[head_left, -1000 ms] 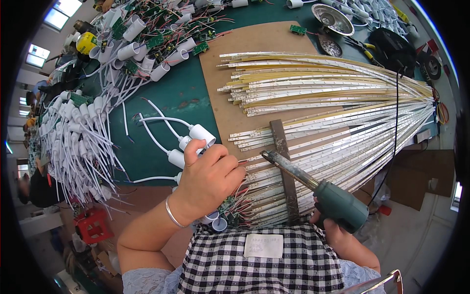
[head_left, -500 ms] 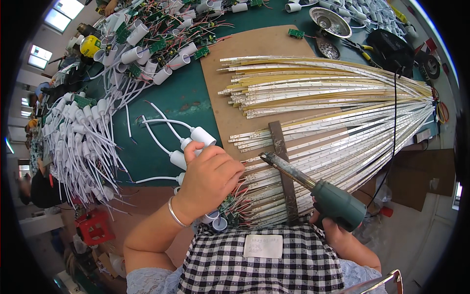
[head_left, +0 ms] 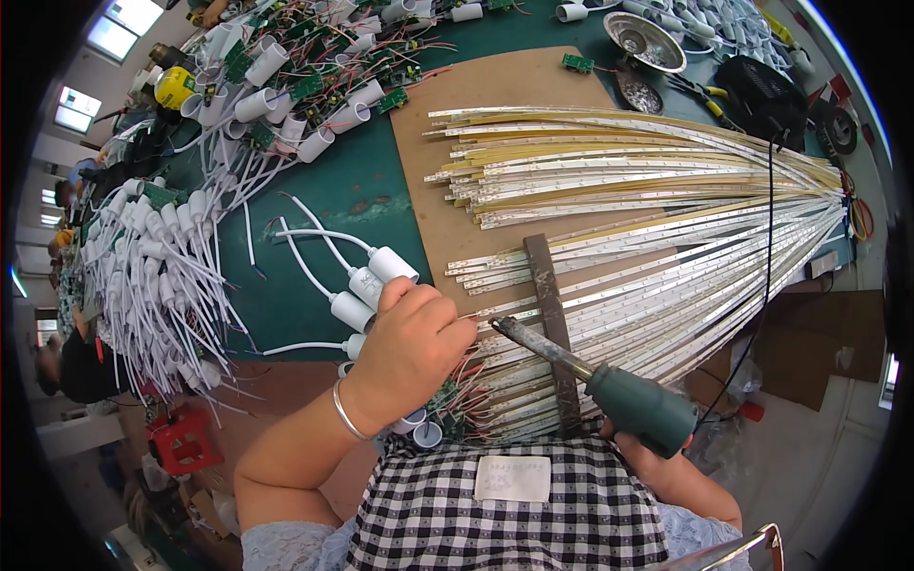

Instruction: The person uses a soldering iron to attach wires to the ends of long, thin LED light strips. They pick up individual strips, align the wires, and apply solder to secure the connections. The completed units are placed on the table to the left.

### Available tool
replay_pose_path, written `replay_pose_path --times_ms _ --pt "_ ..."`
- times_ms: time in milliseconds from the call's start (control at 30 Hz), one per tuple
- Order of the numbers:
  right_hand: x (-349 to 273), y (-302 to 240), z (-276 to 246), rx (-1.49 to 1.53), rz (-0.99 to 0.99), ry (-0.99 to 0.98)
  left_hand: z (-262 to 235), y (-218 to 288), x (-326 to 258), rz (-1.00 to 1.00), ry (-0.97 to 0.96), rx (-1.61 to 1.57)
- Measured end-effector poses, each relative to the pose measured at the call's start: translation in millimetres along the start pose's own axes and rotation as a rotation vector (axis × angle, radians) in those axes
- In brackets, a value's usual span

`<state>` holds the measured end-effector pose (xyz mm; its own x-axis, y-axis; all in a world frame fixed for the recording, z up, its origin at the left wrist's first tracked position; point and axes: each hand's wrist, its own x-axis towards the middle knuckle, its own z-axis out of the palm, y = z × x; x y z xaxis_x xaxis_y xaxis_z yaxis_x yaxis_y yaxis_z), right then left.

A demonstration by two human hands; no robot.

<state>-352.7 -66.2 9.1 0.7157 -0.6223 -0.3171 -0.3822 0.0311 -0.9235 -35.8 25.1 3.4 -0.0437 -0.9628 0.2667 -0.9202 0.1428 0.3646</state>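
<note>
My left hand (head_left: 411, 347), with a silver bangle at the wrist, is closed over the near ends of the LED strips (head_left: 619, 324). Its fingertips pinch what looks like a thin reddish wire; the palm side is hidden. In my right hand (head_left: 643, 449) is a green-handled soldering iron (head_left: 640, 407), its dark tip close to my left fingertips at a strip's end. White cylindrical caps with cables (head_left: 353, 311) lie just left of my left hand. Below it, red wires and small circuit boards (head_left: 447, 404) crowd the strip ends. A dark bar (head_left: 546, 305) lies across the strips.
Heaps of white caps with circuit boards (head_left: 307, 90) and cabled caps (head_left: 157, 233) cover the left side. At the back right are a metal bowl (head_left: 624, 30), a spoon-like dish (head_left: 638, 93), pliers (head_left: 709, 95) and a black device (head_left: 759, 90). A black cord (head_left: 769, 219) crosses the strips.
The soldering iron has moved left and slightly down, bringing its tip nearer my left fingertips. My left hand has shifted only slightly and keeps its pinch.
</note>
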Motion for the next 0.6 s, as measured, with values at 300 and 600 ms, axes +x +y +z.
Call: replay_pose_path --times_ms 300,600 --pt "9.0 -3.9 4.6 -0.107 -0.091 0.013 -3.2 4.7 3.3 0.065 -0.026 0.098" --pt "8.5 -1.6 4.2 -0.142 -0.088 -0.008 -4.1 3.6 4.4 0.073 -0.004 0.088"
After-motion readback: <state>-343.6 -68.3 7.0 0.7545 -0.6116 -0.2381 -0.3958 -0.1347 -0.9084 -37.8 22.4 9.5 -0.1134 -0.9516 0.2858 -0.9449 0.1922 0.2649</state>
